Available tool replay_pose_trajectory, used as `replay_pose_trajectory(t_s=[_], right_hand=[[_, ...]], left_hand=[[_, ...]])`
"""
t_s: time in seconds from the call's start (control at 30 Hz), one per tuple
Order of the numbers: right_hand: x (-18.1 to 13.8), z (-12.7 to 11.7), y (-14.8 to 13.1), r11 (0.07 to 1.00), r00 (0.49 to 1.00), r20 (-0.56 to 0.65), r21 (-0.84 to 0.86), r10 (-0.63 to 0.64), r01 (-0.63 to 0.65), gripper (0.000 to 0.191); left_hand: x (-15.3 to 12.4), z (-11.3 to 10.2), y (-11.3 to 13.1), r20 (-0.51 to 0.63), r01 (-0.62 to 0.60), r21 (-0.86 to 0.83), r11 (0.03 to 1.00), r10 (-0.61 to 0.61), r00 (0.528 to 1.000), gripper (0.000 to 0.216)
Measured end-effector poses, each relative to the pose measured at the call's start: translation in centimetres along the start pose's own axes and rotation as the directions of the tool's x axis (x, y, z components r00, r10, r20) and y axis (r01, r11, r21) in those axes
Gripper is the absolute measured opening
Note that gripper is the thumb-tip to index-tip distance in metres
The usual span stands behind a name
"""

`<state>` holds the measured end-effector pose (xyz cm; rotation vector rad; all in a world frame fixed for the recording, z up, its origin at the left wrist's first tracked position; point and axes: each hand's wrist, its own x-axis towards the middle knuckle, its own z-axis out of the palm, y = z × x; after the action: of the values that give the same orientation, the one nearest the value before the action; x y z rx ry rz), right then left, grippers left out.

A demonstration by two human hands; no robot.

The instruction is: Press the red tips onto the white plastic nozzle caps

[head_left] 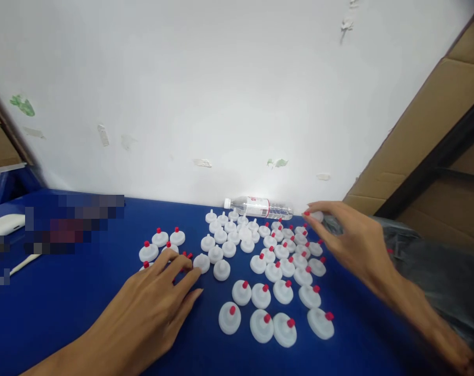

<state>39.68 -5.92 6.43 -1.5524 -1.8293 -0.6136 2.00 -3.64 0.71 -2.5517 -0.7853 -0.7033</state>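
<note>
My right hand is raised at the right end of the clusters, its thumb and fingers pinching a white round lid with a red tip. Palm down, my left hand lies over the left side of the table with its fingers spread. Small loose red tips show at its fingertips, partly hidden by them. Beside its index finger is a plain white lid without a red tip. More plain lids stand in the middle; several red-tipped lids stand to the right, others behind my left hand.
A clear plastic bottle with a white cap lies along the wall at the back of the blue table. Dark plastic bags and cardboard flank the right side. A white object sits at far left.
</note>
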Motion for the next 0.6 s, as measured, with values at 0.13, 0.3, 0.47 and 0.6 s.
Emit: replay_pose_trajectory(t_s=[0.13,0.3,0.47,0.6], right_hand=[[0.0,0.5,3.3,0.984,0.98,0.113,-0.092,0.162,-0.152,0.018],[-0.6,1.0,5.9,0.908,0.889,0.231,-0.248,0.395,-0.339,0.015],[-1.2,1.7,7.0,0.874,0.789,0.385,-0.285,0.48,-0.393,0.018],[-1.5,2.2,7.4,0.87,0.738,0.462,-0.288,0.492,-0.399,0.028]], left_hand=[[-0.2,-0.3,0.3,-0.003,0.002,0.073,0.997,-0.001,1.0,0.038],[-0.7,-0.4,-0.1,-0.01,-0.03,0.169,0.985,0.032,0.999,0.037],[-0.8,-0.1,-0.1,0.059,-0.035,0.245,0.969,0.021,0.998,0.041],[-2.0,0.8,0.3,0.118,-0.009,0.242,0.97,-0.02,0.993,0.041]])
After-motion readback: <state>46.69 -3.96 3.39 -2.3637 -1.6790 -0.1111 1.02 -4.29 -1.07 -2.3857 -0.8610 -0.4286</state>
